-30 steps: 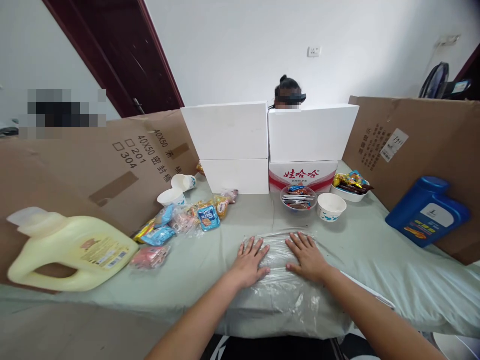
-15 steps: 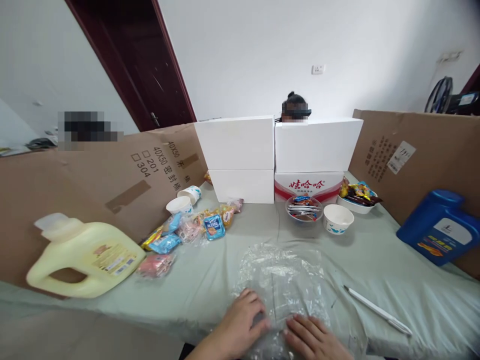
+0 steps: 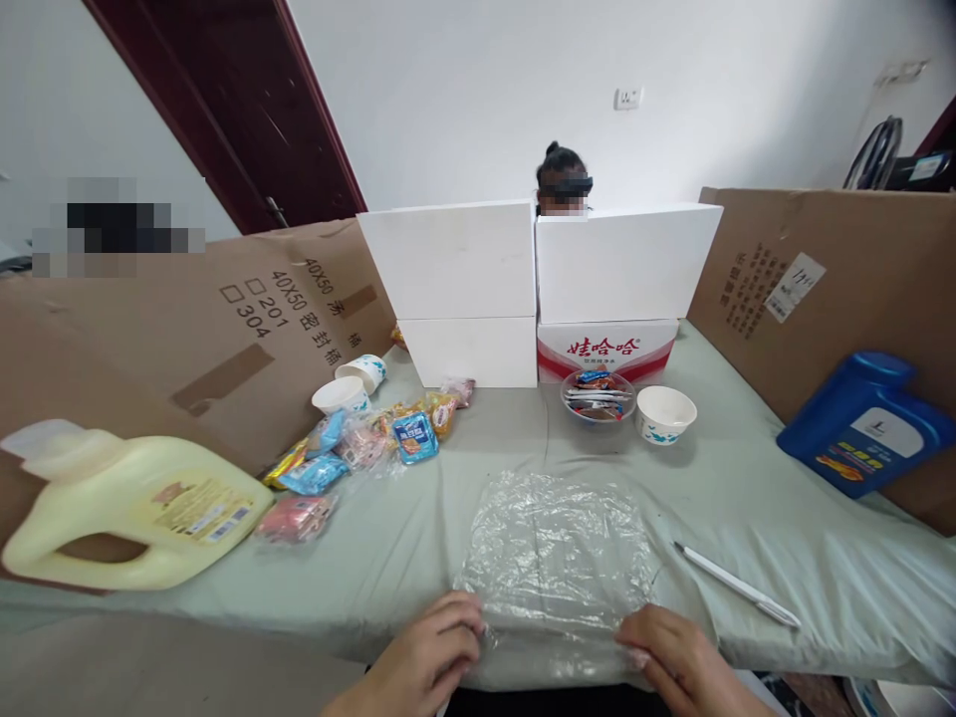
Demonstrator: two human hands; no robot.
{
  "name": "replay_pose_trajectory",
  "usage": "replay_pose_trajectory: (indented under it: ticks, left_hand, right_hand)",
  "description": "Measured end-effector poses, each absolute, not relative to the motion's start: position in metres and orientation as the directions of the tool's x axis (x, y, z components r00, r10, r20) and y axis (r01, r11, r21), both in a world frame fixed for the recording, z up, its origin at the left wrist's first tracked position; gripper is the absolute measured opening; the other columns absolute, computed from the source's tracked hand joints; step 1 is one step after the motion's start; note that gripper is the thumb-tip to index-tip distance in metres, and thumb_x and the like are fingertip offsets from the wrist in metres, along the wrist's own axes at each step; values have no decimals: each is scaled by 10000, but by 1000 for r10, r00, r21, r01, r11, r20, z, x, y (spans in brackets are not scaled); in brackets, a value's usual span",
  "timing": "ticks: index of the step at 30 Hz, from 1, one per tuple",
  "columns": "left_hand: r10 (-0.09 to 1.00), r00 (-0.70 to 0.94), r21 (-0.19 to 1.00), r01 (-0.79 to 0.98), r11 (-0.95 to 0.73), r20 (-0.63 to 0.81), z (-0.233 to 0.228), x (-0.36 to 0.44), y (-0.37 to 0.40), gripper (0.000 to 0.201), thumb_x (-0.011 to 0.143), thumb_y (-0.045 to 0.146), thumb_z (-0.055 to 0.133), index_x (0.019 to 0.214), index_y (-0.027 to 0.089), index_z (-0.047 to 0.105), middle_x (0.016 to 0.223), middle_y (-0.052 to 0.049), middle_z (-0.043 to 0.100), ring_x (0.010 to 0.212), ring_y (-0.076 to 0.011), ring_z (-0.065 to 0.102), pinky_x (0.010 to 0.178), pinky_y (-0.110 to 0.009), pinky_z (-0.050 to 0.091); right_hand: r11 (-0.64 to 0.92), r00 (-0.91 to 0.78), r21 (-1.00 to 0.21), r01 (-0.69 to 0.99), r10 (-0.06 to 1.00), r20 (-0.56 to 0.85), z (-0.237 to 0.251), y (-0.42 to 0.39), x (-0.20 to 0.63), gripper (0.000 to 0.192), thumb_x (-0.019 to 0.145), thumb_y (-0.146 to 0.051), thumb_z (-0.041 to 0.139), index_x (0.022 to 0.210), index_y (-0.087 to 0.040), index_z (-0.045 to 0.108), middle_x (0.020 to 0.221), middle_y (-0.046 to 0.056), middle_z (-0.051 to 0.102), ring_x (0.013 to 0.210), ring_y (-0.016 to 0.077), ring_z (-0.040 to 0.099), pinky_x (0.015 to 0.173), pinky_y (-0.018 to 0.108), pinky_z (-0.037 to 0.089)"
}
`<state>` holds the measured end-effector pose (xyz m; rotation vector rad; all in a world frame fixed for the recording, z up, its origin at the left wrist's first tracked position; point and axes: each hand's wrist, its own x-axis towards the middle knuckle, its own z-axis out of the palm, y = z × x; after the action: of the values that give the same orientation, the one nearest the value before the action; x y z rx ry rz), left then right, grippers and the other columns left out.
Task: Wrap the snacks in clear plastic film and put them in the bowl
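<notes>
A clear, crinkled plastic bag [image 3: 557,548] lies flat on the cloth-covered table in front of me. At its near left corner my left hand [image 3: 437,647] is closed, fingers pinching the plastic. My right hand [image 3: 668,647] pinches the near right side in the same way. The bag's near edge stretches between both hands at the table's front edge. To the right of the bag rests a white pen [image 3: 736,585].
Wrapped snacks [image 3: 365,443] and paper cups [image 3: 341,396] lie on the left, by a yellow jug [image 3: 141,508]. White boxes [image 3: 467,264] stand at the back, with a clear bowl of packets [image 3: 597,400] and a paper bowl [image 3: 666,413] before them. A blue bottle [image 3: 866,423] leans right.
My hands have moved apart from the bag's middle to its near corners and now grip it. The white bowl of snacks at the back right is gone from view. The camera view shifted.
</notes>
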<state>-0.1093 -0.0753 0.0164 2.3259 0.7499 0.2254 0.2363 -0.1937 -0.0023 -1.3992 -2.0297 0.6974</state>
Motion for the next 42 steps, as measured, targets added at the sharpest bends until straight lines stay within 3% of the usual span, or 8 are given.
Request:
replay_pose_trajectory:
  ticks: [4,11,18,30,33,35,38,42]
  left_hand:
    - [706,695,782,512,-354,-136,33,-95,-43,138,829,216,498,798,182,628,760,-9,646,726,-145,596,688,-235,471]
    - [867,467,624,733,-271,-171,20,-51,31,67,739,182,571,770,171,629,704,11,632,694,-151,578,618,-217,410]
    - [909,396,556,787,-266,-126,2,-42,43,52,780,156,584,793,183,626,705,23,632,676,-133,576,601,-201,364]
    - [949,316,416,864,-283,-11,2,-30,42,71,878,204,567,920,201,625,800,-18,680,773,-185,632,669,-248,392]
    - [961,271,367,890,-270,52,7,-25,37,213,879,216,569,1084,164,594,970,-90,670,875,-235,628,748,-308,430]
    - [938,297,309,889,-339,177,9,-17,26,247,903,192,512,1139,148,573,1116,-135,620,989,-259,595,840,-358,434]
    - [774,557,192,760,-621,301,4,1,4,193,918,178,471,1030,177,628,1082,-104,634,1023,-245,580,912,-386,434]
    - [572,800,194,541,-819,184,-16,19,-17,478,885,437,571,1322,258,499,1407,-71,490,1327,-316,379,1096,-526,278]
  right_hand:
    - [64,-30,-803,593,998,57,-2,-169,249,265,913,-396,461,1015,-241,650,907,48,704,790,189,661,718,314,541]
    - [-134,322,-792,596,943,82,-16,-96,261,332,756,-415,485,1008,-225,586,672,-8,657,602,200,626,622,347,500]
    - [-194,369,-773,604,928,55,-25,-86,259,476,779,-568,523,1096,-214,548,765,24,679,622,211,658,621,349,511]
    - [-248,345,-505,826,932,107,-27,-75,258,339,900,-361,361,1124,-190,550,856,83,707,830,267,673,749,379,482]
    - [-282,351,-442,851,933,81,-27,-72,254,334,919,-357,385,1152,-176,543,881,93,710,859,265,675,747,359,469]
    - [-305,360,-402,863,931,65,-27,-71,250,325,928,-346,398,1156,-167,544,902,96,710,868,259,676,737,344,461]
    - [-326,365,-347,879,929,53,-28,-69,247,299,938,-326,413,1150,-164,549,931,91,711,876,249,675,725,324,451]
    - [-332,361,-265,905,930,67,-23,-71,257,286,941,-287,429,1184,-181,537,967,83,704,834,224,670,704,304,437]
